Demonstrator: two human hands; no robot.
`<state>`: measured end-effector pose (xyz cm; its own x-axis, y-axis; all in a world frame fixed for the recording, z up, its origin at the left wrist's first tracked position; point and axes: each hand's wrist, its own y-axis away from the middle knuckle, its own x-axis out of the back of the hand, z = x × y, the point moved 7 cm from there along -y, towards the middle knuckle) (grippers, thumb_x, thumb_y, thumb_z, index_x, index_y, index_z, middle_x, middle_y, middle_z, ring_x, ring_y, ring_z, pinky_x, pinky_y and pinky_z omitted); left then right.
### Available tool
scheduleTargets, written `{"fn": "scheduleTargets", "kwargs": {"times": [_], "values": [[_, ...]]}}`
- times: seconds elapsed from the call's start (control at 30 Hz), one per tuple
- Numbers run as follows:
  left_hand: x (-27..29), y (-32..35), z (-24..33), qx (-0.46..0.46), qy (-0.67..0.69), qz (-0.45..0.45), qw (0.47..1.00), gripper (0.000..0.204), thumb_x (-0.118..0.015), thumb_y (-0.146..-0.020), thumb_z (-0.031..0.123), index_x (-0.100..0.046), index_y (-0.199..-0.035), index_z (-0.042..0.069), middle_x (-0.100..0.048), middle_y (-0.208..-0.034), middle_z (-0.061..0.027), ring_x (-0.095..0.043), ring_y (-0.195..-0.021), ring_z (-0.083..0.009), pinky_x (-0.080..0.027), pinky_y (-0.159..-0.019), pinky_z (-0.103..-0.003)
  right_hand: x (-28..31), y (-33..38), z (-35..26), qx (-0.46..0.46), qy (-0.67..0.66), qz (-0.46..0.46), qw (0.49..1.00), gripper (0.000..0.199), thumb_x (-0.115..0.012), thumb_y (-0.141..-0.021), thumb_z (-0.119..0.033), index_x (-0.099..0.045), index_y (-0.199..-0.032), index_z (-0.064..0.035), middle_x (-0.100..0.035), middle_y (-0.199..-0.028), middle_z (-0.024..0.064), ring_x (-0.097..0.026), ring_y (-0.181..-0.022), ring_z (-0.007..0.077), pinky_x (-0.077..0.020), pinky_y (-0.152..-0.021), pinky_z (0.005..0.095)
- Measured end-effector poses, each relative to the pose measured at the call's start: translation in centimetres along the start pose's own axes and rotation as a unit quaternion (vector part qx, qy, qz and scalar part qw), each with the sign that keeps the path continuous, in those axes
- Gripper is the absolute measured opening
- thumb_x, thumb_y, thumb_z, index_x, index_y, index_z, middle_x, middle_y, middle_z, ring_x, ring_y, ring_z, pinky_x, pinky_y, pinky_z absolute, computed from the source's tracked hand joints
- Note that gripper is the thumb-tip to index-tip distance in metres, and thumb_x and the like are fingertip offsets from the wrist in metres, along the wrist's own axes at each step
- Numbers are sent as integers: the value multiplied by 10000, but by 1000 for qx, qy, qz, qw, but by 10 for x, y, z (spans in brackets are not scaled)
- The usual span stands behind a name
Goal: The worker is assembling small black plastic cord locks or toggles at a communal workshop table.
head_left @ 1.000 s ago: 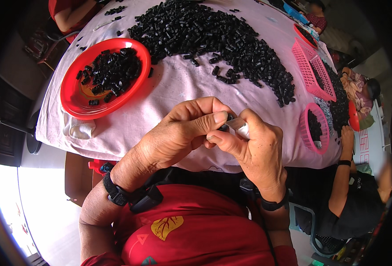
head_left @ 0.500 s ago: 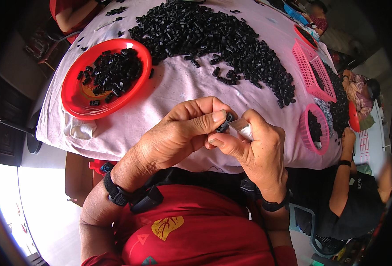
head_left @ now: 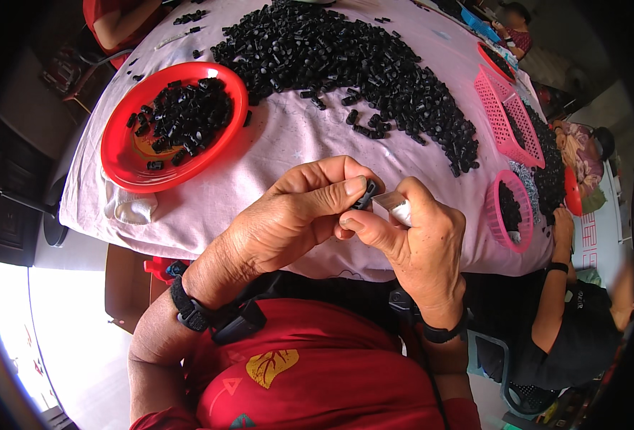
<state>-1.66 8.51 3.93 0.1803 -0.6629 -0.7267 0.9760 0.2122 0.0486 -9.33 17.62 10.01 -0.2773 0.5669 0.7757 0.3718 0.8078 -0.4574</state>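
My left hand (head_left: pixel 288 215) pinches a small black plastic part (head_left: pixel 364 196) between thumb and fingers, just above the near part of the table. Closed around a thin, flat, blade-like tool (head_left: pixel 387 201) with a white end is my right hand (head_left: pixel 428 236). The tool's flat tip points left and comes right up to the black part; whether they touch, I cannot tell. Beyond both hands, a large heap of similar black parts (head_left: pixel 331 54) spreads in an arc. To the left stands a red plate (head_left: pixel 116 161) with a smaller pile of them on it.
A pink cloth (head_left: pixel 288 129) covers the table. On the right are a pink rectangular basket (head_left: pixel 494 93), a round pink basket (head_left: pixel 496 222) and more black parts. A white cloth (head_left: pixel 132 208) lies under the plate's near edge. Co-workers sit at the right and the far left.
The black part has turned slightly in my left fingers and stands more upright. My right hand has shifted a little to the right with the tool. The piles look the same.
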Motion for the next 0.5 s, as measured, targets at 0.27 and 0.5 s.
{"fn": "scheduleTargets", "kwargs": {"times": [0.27, 0.5], "values": [[1, 0, 0, -3, -2, 0, 1000, 194, -593, -941, 211, -599, -1052, 52, -607, -885, 21, -567, -755, -51, -484, -703, -215, 0, 0, 0, -10, 15, -10, 1000, 534, -724, -736, -532, -534, -750, -33, -572, -542, 82, -622, -488, 229, -449, -436, 316], [1, 0, -2, 6, 14, 7, 1000, 198, -594, -939, 213, -600, -1054, 52, -609, -887, 21, -573, -761, -53, -488, -701, -215, -3, 0, 2, -20, 8, -39, 999, 497, -710, -771, -494, -539, -742, -28, -630, -578, 86, -655, -526, 228, -458, -446, 303]]}}
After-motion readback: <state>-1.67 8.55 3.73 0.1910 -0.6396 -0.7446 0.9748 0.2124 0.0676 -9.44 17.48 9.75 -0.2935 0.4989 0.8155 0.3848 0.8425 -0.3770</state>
